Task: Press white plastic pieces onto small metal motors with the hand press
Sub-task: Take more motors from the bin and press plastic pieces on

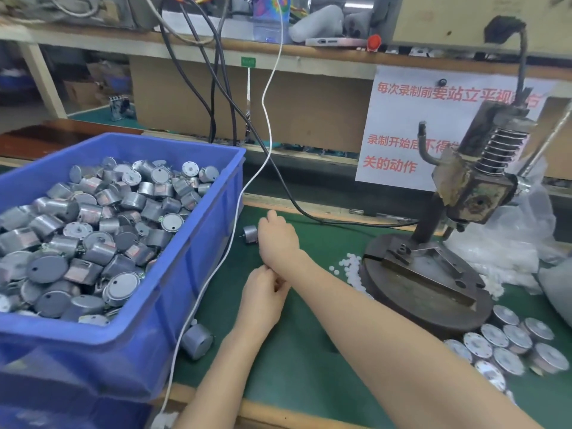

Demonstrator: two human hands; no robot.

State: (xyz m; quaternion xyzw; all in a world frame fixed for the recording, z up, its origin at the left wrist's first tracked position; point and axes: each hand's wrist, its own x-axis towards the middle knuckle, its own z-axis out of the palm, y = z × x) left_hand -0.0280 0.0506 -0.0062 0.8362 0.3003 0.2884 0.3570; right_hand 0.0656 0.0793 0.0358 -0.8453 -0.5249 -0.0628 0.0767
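Observation:
My right hand (277, 239) reaches left across the green mat and closes on a small grey metal motor (249, 234) that lies on its side, shaft pointing left. The back of the hand hides its fingers. My left hand (263, 300) sits just below the right forearm with its fingertips curled together. I see nothing between them. Small white plastic pieces (348, 266) lie in a loose heap by the base of the hand press (424, 283). The press head (476, 193) is raised and nothing sits on the fixture.
A blue crate (198, 274) filled with several grey motors stands at the left. One motor (198, 340) lies beside it at the front. Several motors (510, 342) stand in a group at the right front. A white cable (223, 258) runs along the crate. Plastic bags (526, 243) lie behind the press.

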